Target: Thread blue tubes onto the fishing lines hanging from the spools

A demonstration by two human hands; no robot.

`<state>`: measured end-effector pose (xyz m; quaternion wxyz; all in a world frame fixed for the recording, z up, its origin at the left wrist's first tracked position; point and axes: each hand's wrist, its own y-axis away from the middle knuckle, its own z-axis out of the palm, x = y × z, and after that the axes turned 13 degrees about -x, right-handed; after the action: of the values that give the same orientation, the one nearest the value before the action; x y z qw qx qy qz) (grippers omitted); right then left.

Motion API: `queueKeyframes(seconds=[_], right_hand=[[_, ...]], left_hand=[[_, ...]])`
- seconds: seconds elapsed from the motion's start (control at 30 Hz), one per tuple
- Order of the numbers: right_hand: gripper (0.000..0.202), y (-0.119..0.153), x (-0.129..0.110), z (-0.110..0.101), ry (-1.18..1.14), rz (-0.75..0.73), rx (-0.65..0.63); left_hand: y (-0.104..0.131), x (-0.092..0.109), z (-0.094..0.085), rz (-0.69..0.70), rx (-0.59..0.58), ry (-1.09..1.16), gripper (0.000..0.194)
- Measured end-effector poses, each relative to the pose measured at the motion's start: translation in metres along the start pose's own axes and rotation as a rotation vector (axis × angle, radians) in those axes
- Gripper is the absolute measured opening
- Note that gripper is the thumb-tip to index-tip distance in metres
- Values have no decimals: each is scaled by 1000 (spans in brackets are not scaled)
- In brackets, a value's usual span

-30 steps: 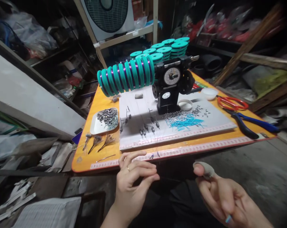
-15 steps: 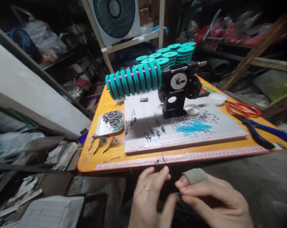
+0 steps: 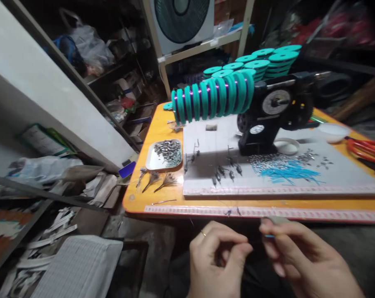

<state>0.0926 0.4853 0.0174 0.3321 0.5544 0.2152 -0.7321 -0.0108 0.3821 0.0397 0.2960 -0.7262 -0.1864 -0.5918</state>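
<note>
Both hands are in front of the table's near edge. My right hand (image 3: 302, 256), with a grey-green wrap on a finger, pinches a thin blue stick-like piece (image 3: 269, 236) between thumb and fingertips. Beside it, my left hand (image 3: 218, 258), with a ring, brings thumb and forefinger together; whatever they pinch is too fine to make out. Just beyond, a small dark piece on fine line (image 3: 228, 212) lies over the measuring tape (image 3: 268, 212). Farther back on the grey board (image 3: 202, 182) are a pile of thin blue pieces (image 3: 286, 171) and several dark weights (image 3: 220, 171).
A black winding machine (image 3: 261, 120) carries a row of teal spools (image 3: 212, 97), with more stacked spools (image 3: 283, 58) behind. A white tray (image 3: 151, 159) of metal weights stands left. Red-handled scissors (image 3: 365, 150) lie right, near a white dish (image 3: 333, 132). A fan (image 3: 181, 20) stands behind.
The view has swung left, so the table sits farther right. My left hand's spread fingers have closed into a pinch. My right hand keeps hold of the blue piece and has drawn apart from the left.
</note>
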Motion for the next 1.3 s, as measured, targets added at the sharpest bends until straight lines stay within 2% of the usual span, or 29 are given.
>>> queueKeyframes(seconds=[0.1,0.2,0.3,0.47,0.83,1.3], right_hand=[[15,-6,-14,10,-174,103,-55],[14,-6,-21,14,-317,183,-95],[15,-3,-21,13,-442,238,-129],[19,0,-19,10,-536,262,-162],[29,-2,-22,11,-548,291,-169],[28,-1,-18,9,-509,286,-185]], left_hand=[[2,-1,7,-113,18,135,9],[3,0,15,-158,28,210,10],[3,-1,19,-138,-21,196,10],[1,-5,16,-69,-89,35,13],[-5,3,13,134,-75,-319,16],[1,2,12,162,-59,-297,15]])
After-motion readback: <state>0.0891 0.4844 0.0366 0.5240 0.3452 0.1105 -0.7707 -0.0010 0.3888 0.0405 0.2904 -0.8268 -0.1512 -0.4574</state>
